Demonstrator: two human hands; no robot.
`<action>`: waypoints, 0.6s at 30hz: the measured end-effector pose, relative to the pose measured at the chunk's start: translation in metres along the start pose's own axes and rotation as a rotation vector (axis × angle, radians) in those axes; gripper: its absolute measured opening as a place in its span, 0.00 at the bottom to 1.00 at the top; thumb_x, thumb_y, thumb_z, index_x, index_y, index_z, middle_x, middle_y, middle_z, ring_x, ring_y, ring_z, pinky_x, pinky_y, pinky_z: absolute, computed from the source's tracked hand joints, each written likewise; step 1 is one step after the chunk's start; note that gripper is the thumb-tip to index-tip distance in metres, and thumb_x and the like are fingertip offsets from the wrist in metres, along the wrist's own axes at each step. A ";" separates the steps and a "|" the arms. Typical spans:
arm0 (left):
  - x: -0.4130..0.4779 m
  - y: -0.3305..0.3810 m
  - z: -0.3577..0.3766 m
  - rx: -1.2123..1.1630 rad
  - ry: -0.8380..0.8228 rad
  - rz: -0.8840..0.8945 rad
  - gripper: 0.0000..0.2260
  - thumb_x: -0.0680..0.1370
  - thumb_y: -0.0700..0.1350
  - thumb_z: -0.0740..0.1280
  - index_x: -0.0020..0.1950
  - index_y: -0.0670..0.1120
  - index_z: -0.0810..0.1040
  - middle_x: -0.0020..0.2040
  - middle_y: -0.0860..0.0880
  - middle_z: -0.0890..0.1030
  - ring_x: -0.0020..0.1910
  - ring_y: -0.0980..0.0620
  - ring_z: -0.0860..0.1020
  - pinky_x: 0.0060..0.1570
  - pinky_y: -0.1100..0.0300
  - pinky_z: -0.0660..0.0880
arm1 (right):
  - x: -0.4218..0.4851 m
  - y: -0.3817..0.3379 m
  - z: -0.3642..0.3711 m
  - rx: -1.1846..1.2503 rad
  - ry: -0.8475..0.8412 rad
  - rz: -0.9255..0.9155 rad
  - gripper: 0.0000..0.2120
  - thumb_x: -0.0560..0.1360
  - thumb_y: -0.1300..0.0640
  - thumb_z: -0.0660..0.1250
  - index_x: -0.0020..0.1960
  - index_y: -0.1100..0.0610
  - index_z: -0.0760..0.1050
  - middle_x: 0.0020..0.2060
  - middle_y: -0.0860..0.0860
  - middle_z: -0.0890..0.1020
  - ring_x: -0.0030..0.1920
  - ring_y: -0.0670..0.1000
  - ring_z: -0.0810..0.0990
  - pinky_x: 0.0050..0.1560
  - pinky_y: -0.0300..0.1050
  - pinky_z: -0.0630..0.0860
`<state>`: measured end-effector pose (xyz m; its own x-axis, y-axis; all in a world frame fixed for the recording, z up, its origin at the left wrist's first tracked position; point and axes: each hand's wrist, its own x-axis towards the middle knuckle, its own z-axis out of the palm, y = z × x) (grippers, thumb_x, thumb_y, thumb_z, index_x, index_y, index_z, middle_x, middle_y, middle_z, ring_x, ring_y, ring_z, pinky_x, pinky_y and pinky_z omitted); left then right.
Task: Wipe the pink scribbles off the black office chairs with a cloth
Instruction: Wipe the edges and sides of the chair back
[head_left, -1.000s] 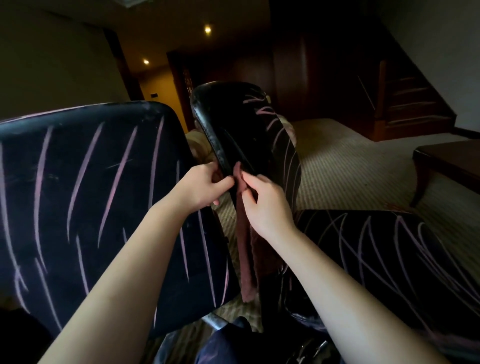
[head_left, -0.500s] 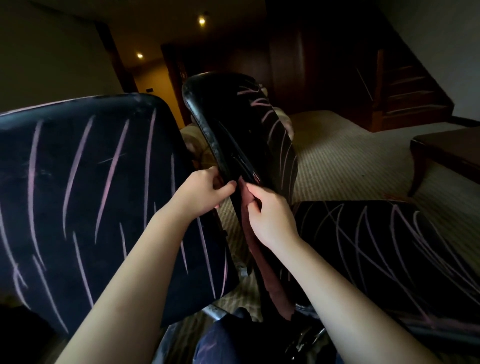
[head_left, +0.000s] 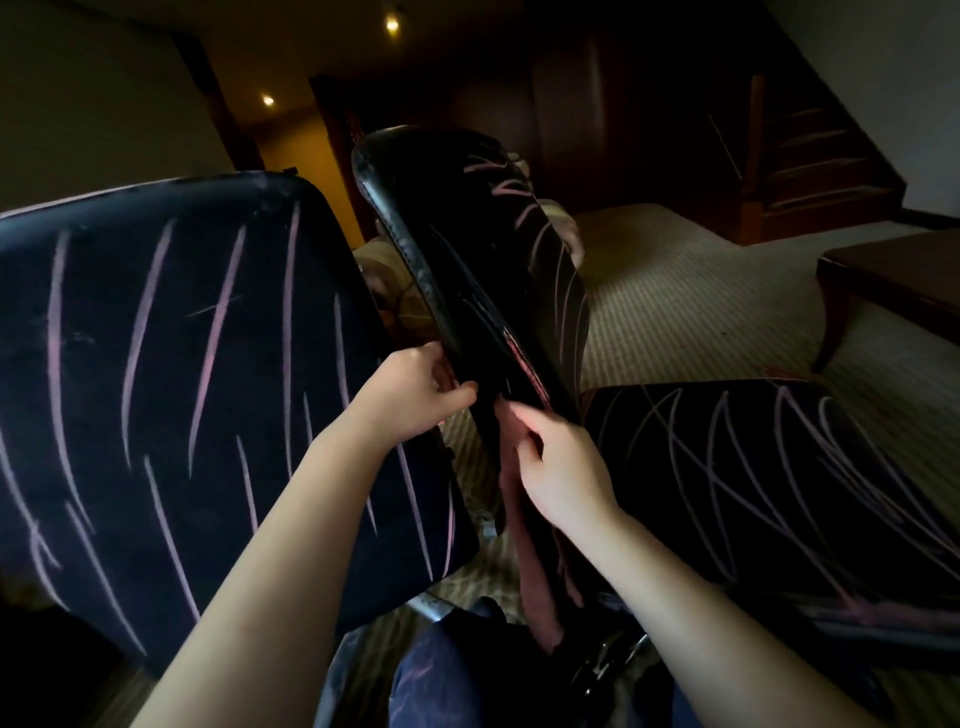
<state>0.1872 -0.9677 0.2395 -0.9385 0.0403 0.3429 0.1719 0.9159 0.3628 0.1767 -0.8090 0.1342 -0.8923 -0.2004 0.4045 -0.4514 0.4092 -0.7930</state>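
A black chair back streaked with pink scribbles fills the left. A second black chair stands in the middle with its backrest seen edge-on, pink lines on its face; its scribbled seat lies to the right. A reddish-brown cloth hangs in a long strip along the lower edge of that backrest. My left hand is curled at the backrest's edge, pinching what looks like the cloth's upper end. My right hand pinches the cloth just below its top.
Striped carpet runs behind the chairs. A dark wooden table stands at the right and a wooden staircase at the back right. My dark trouser leg is at the bottom, by the chair's base.
Both hands have stayed at the backrest's edge with the cloth. My right hand has slid a little lower along it, and the view has shifted slightly.
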 end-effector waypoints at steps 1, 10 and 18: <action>-0.001 0.001 0.002 -0.001 -0.007 -0.001 0.08 0.75 0.48 0.70 0.43 0.51 0.71 0.32 0.52 0.79 0.27 0.61 0.74 0.29 0.71 0.69 | -0.005 0.008 0.000 -0.012 -0.023 0.040 0.23 0.77 0.61 0.60 0.67 0.42 0.72 0.58 0.44 0.81 0.56 0.47 0.80 0.59 0.45 0.77; -0.009 0.002 0.016 -0.008 -0.048 0.007 0.05 0.73 0.45 0.69 0.44 0.48 0.74 0.31 0.53 0.79 0.29 0.61 0.76 0.35 0.63 0.73 | 0.024 -0.037 -0.014 0.066 0.087 -0.129 0.23 0.78 0.62 0.59 0.71 0.48 0.69 0.66 0.47 0.76 0.65 0.47 0.73 0.64 0.36 0.67; -0.011 0.002 0.024 -0.023 -0.043 0.006 0.07 0.75 0.48 0.68 0.51 0.49 0.75 0.33 0.55 0.79 0.28 0.63 0.76 0.34 0.67 0.73 | -0.014 0.014 -0.012 -0.132 0.000 0.059 0.21 0.77 0.60 0.59 0.65 0.42 0.74 0.56 0.45 0.82 0.56 0.50 0.80 0.56 0.44 0.77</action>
<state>0.1910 -0.9564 0.2157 -0.9493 0.0638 0.3079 0.1844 0.9061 0.3808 0.1833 -0.7901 0.1228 -0.9174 -0.1721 0.3589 -0.3930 0.5336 -0.7489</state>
